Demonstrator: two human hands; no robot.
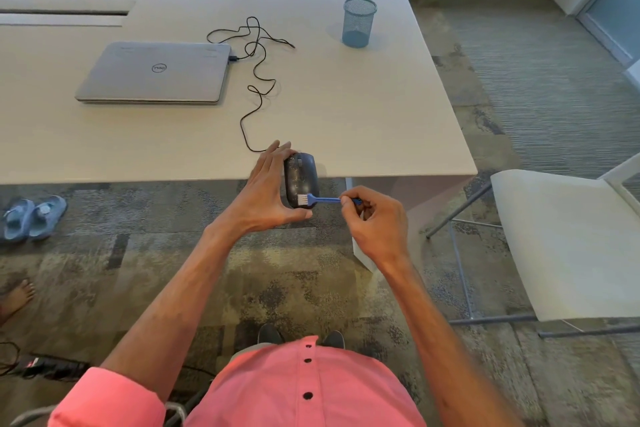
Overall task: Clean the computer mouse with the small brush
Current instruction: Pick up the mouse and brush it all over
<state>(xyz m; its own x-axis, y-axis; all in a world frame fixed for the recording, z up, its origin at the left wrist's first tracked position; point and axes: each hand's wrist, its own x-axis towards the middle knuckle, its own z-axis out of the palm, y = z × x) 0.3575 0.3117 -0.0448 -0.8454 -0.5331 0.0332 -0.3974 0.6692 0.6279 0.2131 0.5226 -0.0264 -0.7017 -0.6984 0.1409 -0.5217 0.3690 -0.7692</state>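
Observation:
A dark, dusty computer mouse (300, 178) is held at the table's front edge, its top facing me. My left hand (266, 194) grips it from the left, fingers at its far end and thumb under its near end. My right hand (375, 222) pinches the blue handle of a small brush (317, 199). The brush's white bristles rest on the near end of the mouse. A black cable (258, 80) runs from the mouse across the table to the laptop.
A closed grey laptop (156, 72) lies on the white table (363, 107) at the left. A blue mesh pen cup (358, 22) stands at the back right. A white chair (568, 246) is to my right, slippers (33, 217) on the carpet to the left.

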